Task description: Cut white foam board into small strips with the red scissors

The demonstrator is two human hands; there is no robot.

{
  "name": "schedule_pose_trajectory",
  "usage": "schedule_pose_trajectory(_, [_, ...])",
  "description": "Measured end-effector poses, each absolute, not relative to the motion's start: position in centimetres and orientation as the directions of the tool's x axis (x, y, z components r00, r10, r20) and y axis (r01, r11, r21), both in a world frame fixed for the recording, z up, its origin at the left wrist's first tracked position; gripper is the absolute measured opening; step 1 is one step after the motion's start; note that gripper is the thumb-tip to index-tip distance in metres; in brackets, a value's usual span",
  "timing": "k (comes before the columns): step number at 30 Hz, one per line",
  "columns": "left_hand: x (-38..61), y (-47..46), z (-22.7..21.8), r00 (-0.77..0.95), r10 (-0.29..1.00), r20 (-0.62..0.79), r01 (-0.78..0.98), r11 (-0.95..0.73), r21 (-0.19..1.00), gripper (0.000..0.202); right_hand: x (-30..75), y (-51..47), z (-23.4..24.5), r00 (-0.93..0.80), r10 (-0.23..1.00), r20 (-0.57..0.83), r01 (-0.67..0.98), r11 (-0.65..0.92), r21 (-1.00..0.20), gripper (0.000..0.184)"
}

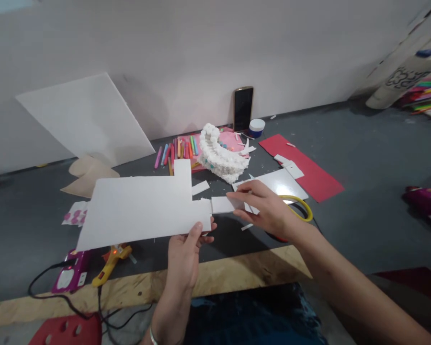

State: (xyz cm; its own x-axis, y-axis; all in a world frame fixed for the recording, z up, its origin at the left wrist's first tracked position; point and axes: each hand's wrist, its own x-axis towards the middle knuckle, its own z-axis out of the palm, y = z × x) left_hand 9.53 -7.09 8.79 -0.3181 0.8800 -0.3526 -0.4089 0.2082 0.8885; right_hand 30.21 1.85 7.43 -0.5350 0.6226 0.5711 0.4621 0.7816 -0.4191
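A white foam board sheet (140, 206) is pinched at its lower right corner by my left hand (187, 249), thumb on top and fingers beneath. A narrow tab stands up from the sheet's far edge. Between the thumb and fingers of my right hand (262, 206) is a small white strip (223, 204), its left end meeting or nearly meeting the sheet's right edge. Partly under my right hand lie scissors (307, 208) with a yellow and black handle. Behind them a glossy white board piece (278, 181) rests on the dark table.
A yellow glue gun (109, 268) and a purple extension box (70, 275) with cables sit at the front left. Behind are crayons (175, 151), a white beaded piece (222, 155), a phone (243, 108) and a small jar (256, 127). Red card (309, 172) lies right; a large white board (89, 120) leans against the wall.
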Motion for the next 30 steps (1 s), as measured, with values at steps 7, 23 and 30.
schedule_pose_trajectory(7, [9.9,-7.1,8.8,-0.324,0.876,-0.357,-0.395,0.217,0.892,0.033,30.7,2.0,7.0,-0.589,0.633,0.502,0.454,0.773,-0.442,0.03])
schedule_pose_trajectory(23, [10.1,-7.2,9.4,-0.28,0.895,-0.347,-0.425,0.209,0.881,0.035,30.2,1.5,7.7,-0.631,0.662,0.405,0.463,0.739,-0.489,0.024])
schedule_pose_trajectory(30, [10.4,-7.2,9.6,-0.303,0.885,-0.353,-0.455,0.191,0.87,0.031,29.9,1.2,8.1,-0.599,0.719,0.354,0.502,0.681,-0.533,0.024])
